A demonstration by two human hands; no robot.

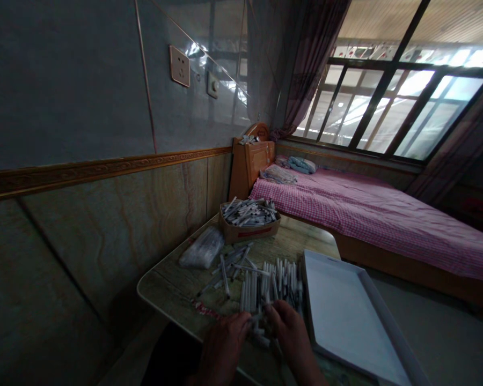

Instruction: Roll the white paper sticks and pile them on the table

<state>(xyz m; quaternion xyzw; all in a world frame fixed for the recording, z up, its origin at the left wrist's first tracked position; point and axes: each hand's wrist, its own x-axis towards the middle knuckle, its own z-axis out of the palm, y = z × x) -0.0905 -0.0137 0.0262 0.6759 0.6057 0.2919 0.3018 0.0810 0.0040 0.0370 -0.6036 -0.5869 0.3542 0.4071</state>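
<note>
Many whitish pen-like tubes (pixel 279 279) lie side by side near the table's front. My left hand (pixel 227 335) is at their near left end, its fingers closed on something too small to make out. Close on its right, my right hand (pixel 287 327) has thumb and fingers pressed together at the near ends of the tubes; what it holds is hidden. Short pale pieces (pixel 261 338) lie between and below the hands. Loose tubes (pixel 225 276) are scattered left of the row. A cardboard box (pixel 249 233) full of similar tubes stands behind them.
A clear plastic bag (pixel 203 247) lies left of the box. On the right, a shallow white tray (pixel 346 305) extends over the table's edge. The table (pixel 165 284) stands by the tiled wall. A bed with a pink checked cover (pixel 326 201) is beyond, below a window.
</note>
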